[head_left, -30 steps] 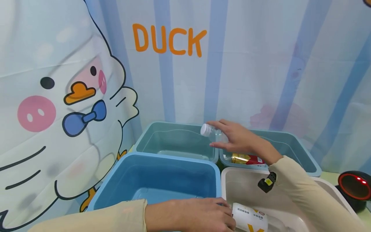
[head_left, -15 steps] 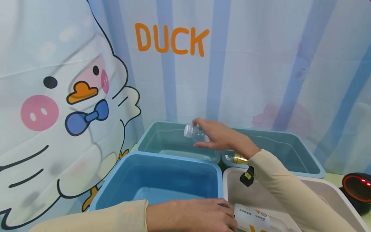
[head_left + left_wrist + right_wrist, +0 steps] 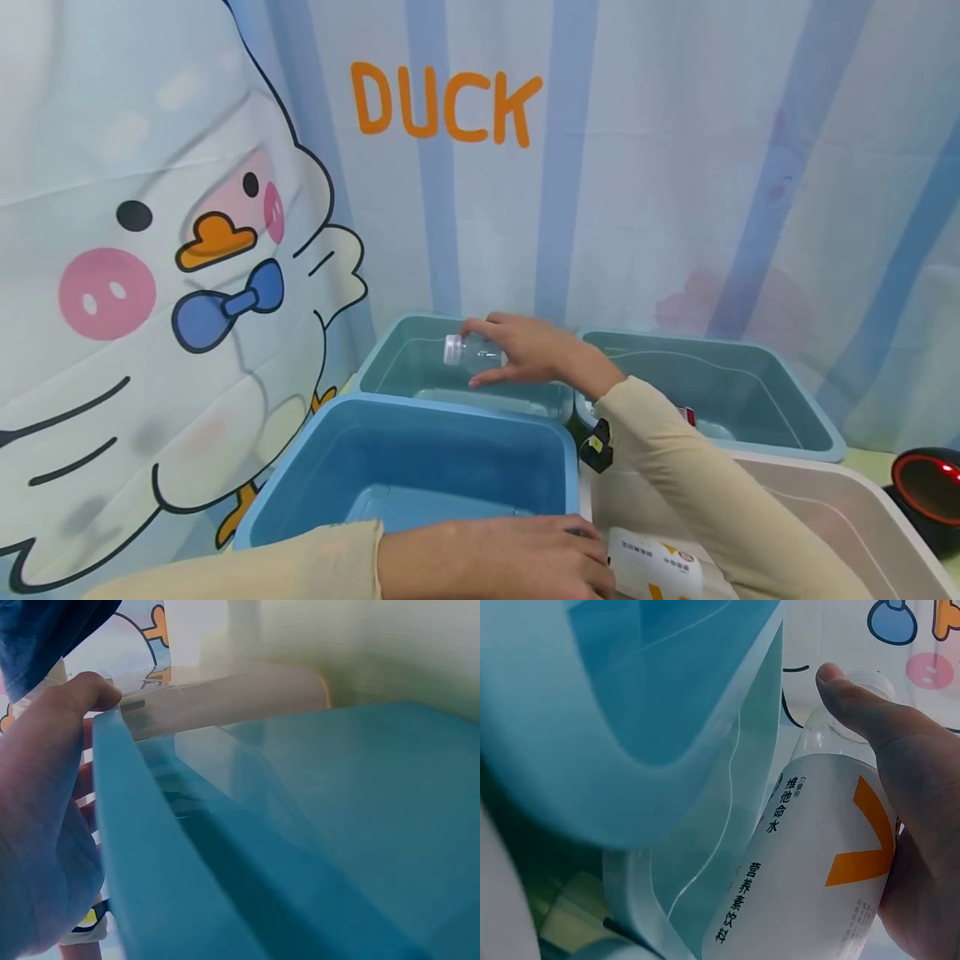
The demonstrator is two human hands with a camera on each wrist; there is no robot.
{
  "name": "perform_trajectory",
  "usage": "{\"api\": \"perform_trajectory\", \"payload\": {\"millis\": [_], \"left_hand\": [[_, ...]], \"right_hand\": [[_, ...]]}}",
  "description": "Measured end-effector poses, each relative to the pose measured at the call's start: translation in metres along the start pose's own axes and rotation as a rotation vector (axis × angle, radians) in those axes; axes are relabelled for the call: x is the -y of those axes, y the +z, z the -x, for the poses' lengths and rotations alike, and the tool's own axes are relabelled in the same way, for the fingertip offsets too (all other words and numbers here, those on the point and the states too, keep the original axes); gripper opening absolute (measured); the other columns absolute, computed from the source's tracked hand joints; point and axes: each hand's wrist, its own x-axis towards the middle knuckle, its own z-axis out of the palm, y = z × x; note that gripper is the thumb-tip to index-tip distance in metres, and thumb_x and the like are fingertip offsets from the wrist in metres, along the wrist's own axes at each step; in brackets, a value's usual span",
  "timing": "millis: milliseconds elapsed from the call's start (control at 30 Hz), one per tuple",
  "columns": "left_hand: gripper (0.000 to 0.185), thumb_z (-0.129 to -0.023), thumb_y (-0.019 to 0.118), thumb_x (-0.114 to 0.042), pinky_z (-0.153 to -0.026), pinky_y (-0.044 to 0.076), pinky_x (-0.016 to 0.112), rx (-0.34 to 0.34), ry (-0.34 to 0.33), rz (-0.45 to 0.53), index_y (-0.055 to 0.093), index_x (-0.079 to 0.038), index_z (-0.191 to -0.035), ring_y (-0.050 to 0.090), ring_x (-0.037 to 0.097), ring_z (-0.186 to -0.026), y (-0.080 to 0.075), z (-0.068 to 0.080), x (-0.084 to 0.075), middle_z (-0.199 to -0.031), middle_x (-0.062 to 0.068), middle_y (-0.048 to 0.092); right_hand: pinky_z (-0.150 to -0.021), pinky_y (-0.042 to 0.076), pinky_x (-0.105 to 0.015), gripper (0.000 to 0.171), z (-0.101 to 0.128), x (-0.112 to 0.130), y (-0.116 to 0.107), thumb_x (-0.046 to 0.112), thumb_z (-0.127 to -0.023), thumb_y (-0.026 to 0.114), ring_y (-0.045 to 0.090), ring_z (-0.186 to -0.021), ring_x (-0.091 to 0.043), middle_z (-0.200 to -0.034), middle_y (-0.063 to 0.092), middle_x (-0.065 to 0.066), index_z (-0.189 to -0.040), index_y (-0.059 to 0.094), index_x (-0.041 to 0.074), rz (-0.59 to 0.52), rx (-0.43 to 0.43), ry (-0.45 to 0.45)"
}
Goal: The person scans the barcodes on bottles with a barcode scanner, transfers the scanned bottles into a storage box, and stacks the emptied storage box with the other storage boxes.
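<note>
Bottle [image 3: 471, 353], pinched in the right hand [image 3: 528, 352], hangs over the teal bin [image 3: 390, 358], not yet dropped; left hand [image 3: 495, 557] grips another bottle [image 3: 654, 568] beside it.

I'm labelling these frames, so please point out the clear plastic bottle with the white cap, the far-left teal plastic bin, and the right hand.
clear plastic bottle with the white cap [image 3: 471, 353], head view, on its clear body.
far-left teal plastic bin [image 3: 397, 360], head view, on its inner left wall.
right hand [image 3: 534, 349], head view, on the back of the hand.
</note>
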Motion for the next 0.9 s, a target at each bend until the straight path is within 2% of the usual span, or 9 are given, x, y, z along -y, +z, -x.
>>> {"api": "perform_trajectory", "payload": {"millis": [300,500,700,900], "left_hand": [[0.045,-0.104,0.063,-0.043,-0.117,0.019,0.019,-0.006,-0.009,-0.001,0.064,-0.023,-0.144,0.051,0.004,-0.133,0.001,-0.002,0.000,-0.142,-0.009,0.063],[0.047,-0.101,0.066,-0.045,-0.117,0.017,0.018,0.009,-0.040,0.001,0.064,-0.026,-0.144,0.049,0.000,-0.132,0.001,-0.002,-0.002,-0.141,-0.013,0.062],[0.047,-0.100,0.066,-0.044,-0.117,0.018,0.018,0.010,-0.047,-0.002,0.064,-0.026,-0.143,0.049,0.000,-0.132,0.000,-0.003,-0.003,-0.141,-0.013,0.062],[0.041,-0.105,0.061,-0.043,-0.118,0.016,0.018,0.011,-0.031,-0.035,0.065,-0.027,-0.142,0.050,0.002,-0.132,0.001,-0.003,-0.004,-0.140,-0.013,0.062]], "right_hand": [[-0.096,0.052,-0.045,0.072,-0.011,-0.003,0.006,0.049,-0.093,0.078,0.060,-0.117,-0.025,-0.131,0.059,-0.009,-0.151,0.048,0.020,-0.057,0.018,-0.001],[-0.100,0.050,-0.045,0.072,-0.016,-0.007,0.009,0.050,-0.092,0.078,0.058,-0.122,-0.022,-0.135,0.058,-0.007,-0.150,0.048,0.020,-0.081,0.008,0.019],[-0.103,0.049,-0.048,0.071,-0.018,-0.009,0.012,0.050,-0.094,0.075,0.057,-0.128,-0.025,-0.140,0.056,-0.009,-0.152,0.047,0.019,-0.098,0.017,0.029],[-0.102,0.049,-0.047,0.072,-0.017,-0.007,0.008,0.051,-0.094,0.075,0.057,-0.126,-0.024,-0.138,0.057,-0.010,-0.152,0.047,0.019,-0.082,0.003,0.039]]}}
